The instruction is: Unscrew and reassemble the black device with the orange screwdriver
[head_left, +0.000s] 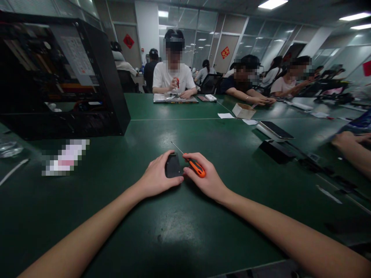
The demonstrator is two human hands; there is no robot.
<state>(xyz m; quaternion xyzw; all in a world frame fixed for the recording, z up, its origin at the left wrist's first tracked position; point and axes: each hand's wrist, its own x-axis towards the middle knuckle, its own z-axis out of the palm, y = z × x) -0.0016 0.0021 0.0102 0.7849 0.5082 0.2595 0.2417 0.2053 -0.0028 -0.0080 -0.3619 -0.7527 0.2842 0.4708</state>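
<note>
My left hand is curled around a small flat black box, thumb along its near edge and fingers at its far side. Small bright dots that look like screws show near the box's right corner. In my right hand is a screwdriver with an orange and black handle. Its thin metal shaft points up and left, away from me, and its tip is beyond the box, apart from it. Both hands are close together just above or on the green table; exact contact is hard to tell.
An opened black computer case stands at the left. A pixelated card lies before it. To the right are a small cardboard box, a phone-like slab and a black block. Across the table a person works with a red tool.
</note>
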